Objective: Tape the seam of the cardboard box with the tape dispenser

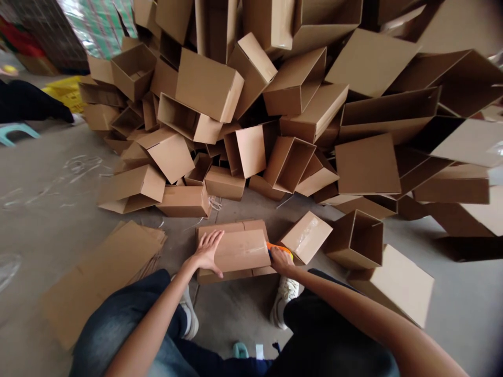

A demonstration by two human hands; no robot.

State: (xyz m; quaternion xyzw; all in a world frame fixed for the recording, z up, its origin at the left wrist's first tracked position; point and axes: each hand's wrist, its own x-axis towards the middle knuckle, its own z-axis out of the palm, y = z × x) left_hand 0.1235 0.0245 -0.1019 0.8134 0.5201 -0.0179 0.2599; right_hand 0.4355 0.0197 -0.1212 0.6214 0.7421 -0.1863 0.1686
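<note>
A flat-lying cardboard box [239,248] rests on the floor between my feet, with its side flaps spread outward and a shiny strip of clear tape near its right end. My left hand [208,254] lies on the box's left end, fingers spread and pressing down. At the right end, my right hand [281,260] is closed around an orange and yellow tape dispenser [280,247], held against the box edge. My fingers hide most of the dispenser. Just beyond this hand sits a taped box [307,237].
A large heap of open cardboard boxes [210,84] fills the far side. Flattened cardboard sheets [106,272] lie to my left. Open boxes [357,238] stand at the right. A yellow crate [68,93], a light-blue stool [19,131] and another person's leg [33,102] are far left.
</note>
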